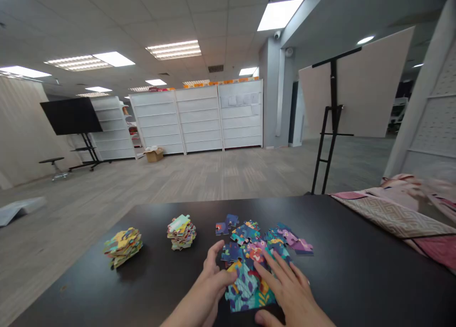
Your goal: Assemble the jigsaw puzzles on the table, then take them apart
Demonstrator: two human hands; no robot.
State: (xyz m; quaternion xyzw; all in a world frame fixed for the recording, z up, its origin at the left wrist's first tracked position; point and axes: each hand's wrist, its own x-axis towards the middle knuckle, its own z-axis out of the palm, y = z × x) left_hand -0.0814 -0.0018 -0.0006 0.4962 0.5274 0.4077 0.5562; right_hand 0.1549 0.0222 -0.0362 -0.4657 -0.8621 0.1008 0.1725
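Loose colourful jigsaw pieces [260, 239] lie scattered on a dark table [356, 270] in front of me. A joined patch of pieces [247, 289] sits nearest me between my hands. My left hand [210, 284] touches its left edge, thumb up and fingers curled against the pieces. My right hand [290, 286] lies flat on the right part of the patch, fingers spread and stretched out, thumb tucked under the near edge. Two stacks of pieces stand to the left: one [123, 246] far left, one [181, 232] nearer the scatter.
A patterned pink and beige cloth [399, 213] covers the table's right end. Beyond the table are a black easel with a board [333, 122], white shelving [199, 118], a black screen on a stand [71, 118] and a cardboard box [154, 154] on the floor.
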